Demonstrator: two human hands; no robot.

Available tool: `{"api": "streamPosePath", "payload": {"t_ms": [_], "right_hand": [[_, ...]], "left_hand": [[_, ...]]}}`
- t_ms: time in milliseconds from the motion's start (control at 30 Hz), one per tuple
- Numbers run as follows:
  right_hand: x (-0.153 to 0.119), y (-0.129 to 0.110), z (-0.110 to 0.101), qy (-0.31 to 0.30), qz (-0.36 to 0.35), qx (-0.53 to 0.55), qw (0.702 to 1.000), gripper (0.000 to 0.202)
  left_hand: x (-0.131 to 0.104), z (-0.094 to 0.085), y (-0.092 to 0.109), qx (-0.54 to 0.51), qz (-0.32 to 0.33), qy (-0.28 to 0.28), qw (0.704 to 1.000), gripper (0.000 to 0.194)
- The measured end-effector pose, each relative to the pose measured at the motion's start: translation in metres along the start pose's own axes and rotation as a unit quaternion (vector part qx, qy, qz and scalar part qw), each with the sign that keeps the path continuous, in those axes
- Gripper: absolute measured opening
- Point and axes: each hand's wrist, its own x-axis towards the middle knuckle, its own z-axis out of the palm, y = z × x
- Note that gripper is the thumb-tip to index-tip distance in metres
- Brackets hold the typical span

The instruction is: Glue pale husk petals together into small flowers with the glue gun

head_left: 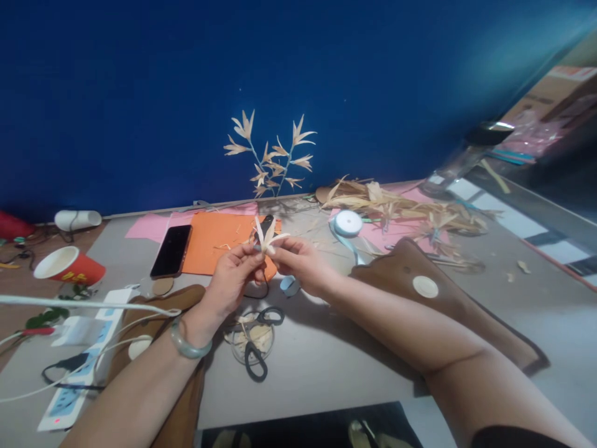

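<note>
Both hands meet over the table around a pale flower (267,239) that looks made of dried husk, its narrow petals pointing up. My left hand (237,269) pinches the flower's base from the left, a jade-coloured bangle on its wrist. From the other side, the fingers of my right hand (298,260) close on the lower petals. Black-handled scissors (255,361) lie nearer to me across a small round dish of husk scraps (252,341). Just below the right hand is a small light blue roll (290,285). Behind the hands stand branches of similar husk flowers (275,163).
Orange paper (205,239) and a black phone (171,251) lie left of the hands. A ribbon spool (347,223) and a heap of dried husks (392,205) are at the right. Brown cloth (448,311), a power strip (69,398) and a red paper cup (74,266) flank the arms.
</note>
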Motion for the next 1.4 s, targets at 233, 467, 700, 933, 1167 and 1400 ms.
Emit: {"api": "streamPosePath", "payload": {"t_ms": [233, 467, 700, 933, 1167, 1400], "right_hand": [[0.0012, -0.0002, -0.0008, -0.005, 0.012, 0.010, 1.000, 0.029], [-0.0003, -0.0019, 0.0015, -0.001, -0.013, -0.019, 1.000, 0.023], [-0.0045, -0.0065, 0.0059, 0.019, -0.028, -0.064, 0.997, 0.017], [-0.0001, -0.0001, 0.0042, 0.034, -0.020, -0.057, 0.998, 0.020], [0.0000, -0.0012, 0.0047, 0.029, 0.006, -0.044, 0.999, 0.028], [-0.0003, -0.0035, 0.0047, 0.021, 0.018, -0.038, 0.999, 0.032]], "left_hand": [[-0.0008, 0.0029, 0.0001, -0.011, 0.007, 0.025, 1.000, 0.035], [-0.0020, 0.0042, 0.0003, -0.005, 0.019, 0.057, 0.998, 0.029], [-0.0032, 0.0044, -0.0006, 0.033, 0.027, 0.094, 0.995, 0.030], [-0.0047, 0.0063, 0.0022, 0.059, 0.027, 0.090, 0.994, 0.027], [-0.0070, 0.0082, 0.0038, 0.067, 0.032, 0.083, 0.994, 0.020], [-0.0045, 0.0071, 0.0024, 0.053, 0.034, 0.097, 0.993, 0.021]]}}
